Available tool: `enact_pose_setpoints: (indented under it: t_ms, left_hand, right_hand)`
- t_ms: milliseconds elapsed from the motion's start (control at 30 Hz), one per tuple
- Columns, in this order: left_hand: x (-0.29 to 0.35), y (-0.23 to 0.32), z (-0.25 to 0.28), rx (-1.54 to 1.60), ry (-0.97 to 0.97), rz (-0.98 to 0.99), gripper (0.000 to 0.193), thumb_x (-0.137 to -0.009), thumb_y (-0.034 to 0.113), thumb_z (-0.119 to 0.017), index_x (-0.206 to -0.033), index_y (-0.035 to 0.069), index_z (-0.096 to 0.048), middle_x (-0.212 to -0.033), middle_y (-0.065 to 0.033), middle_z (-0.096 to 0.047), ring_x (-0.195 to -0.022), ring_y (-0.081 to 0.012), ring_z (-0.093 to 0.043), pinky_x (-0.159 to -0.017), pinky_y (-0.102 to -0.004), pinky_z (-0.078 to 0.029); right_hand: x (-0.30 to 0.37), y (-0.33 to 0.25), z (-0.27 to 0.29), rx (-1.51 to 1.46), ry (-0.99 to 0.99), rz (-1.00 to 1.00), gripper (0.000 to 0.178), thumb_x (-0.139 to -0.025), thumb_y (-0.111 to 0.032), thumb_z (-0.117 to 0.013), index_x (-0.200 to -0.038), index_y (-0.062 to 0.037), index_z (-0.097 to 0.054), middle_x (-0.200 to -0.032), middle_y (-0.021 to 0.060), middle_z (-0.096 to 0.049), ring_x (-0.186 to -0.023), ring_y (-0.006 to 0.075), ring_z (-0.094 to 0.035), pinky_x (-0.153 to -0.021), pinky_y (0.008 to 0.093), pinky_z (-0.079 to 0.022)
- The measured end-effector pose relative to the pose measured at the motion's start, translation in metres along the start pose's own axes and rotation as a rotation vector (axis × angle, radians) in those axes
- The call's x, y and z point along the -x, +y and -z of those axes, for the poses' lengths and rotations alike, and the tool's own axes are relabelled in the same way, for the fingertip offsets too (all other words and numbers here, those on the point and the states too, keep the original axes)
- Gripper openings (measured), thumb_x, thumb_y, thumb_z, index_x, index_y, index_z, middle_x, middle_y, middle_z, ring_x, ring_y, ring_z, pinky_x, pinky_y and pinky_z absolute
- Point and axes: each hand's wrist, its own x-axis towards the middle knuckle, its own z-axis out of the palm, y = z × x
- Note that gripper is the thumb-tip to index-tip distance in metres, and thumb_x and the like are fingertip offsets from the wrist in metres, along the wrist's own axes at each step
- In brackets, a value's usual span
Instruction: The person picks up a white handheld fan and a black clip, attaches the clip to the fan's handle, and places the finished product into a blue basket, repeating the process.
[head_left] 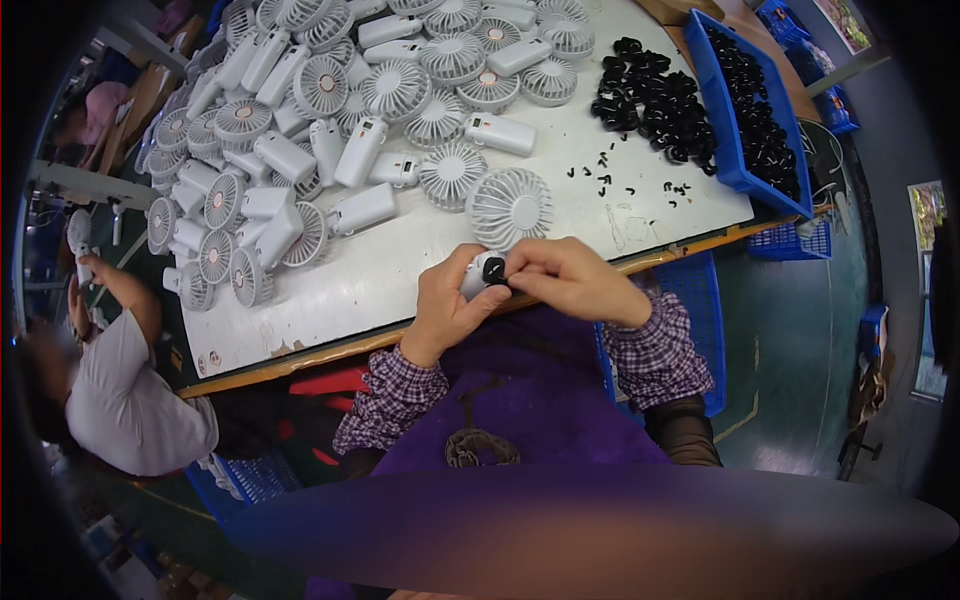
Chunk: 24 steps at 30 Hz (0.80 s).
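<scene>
My left hand (448, 305) is wrapped round the handle of a white handheld fan (510, 208), whose round grille lies over the table near its front edge. At the handle's near end sits a round black piece (493, 270). My right hand (572, 282) is closed in a pinch right beside that piece, thumb and forefinger touching its edge. Whatever small thing lies between those fingertips is mostly hidden.
Many white handheld fans (395, 90) are heaped across the table (600, 215). At the right are a pile of black parts (650, 100), small black bits (605, 180) and a blue bin (740, 180) of black parts. A co-worker (135, 390) at left holds a fan.
</scene>
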Motion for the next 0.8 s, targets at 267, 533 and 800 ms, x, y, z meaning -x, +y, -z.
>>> enact_pose_setpoints:
  t_ms: [267, 533, 800]
  left_hand:
    - [0.020, -0.003, 0.010, -0.071, 0.113, 0.124, 0.026, -0.079, 0.026, -0.072, -0.084, 0.002, -0.062, -0.066, -0.0057, -0.063, -0.060, -0.0120, -0.061, -0.054, -0.0257, -0.046]
    - [0.022, -0.011, -0.019, 1.332, -0.323, 0.679, 0.053, -0.095, 0.050, -0.032, -0.081, 0.003, -0.053, -0.051, -0.0092, -0.051, -0.036, -0.0169, -0.049, -0.035, -0.0284, -0.042]
    - [0.019, 0.012, -0.036, 1.371, -0.209, 0.784, 0.057, -0.096, 0.051, -0.035, -0.105, -0.002, -0.052, -0.064, -0.0054, -0.049, -0.046, -0.0126, -0.046, -0.040, -0.0239, -0.038]
  right_hand:
    - [0.014, -0.002, -0.012, -0.254, 0.529, 0.150, 0.038, -0.084, 0.002, -0.059, -0.122, -0.0025, -0.052, -0.067, -0.0082, -0.044, -0.058, 0.0001, -0.037, -0.052, 0.0172, -0.029]
    - [-0.008, 0.067, -0.010, -0.642, 0.319, 0.276, 0.079, -0.078, -0.015, -0.071, -0.142, 0.0005, -0.027, -0.128, 0.0168, -0.051, -0.118, 0.0273, -0.052, -0.100, 0.0378, -0.042]
    - [-0.038, 0.038, -0.018, -0.677, 0.685, 0.108, 0.037, -0.085, -0.017, -0.066, -0.113, 0.0031, -0.053, -0.099, 0.0068, -0.062, -0.086, 0.0105, -0.059, -0.077, 0.0235, -0.048]
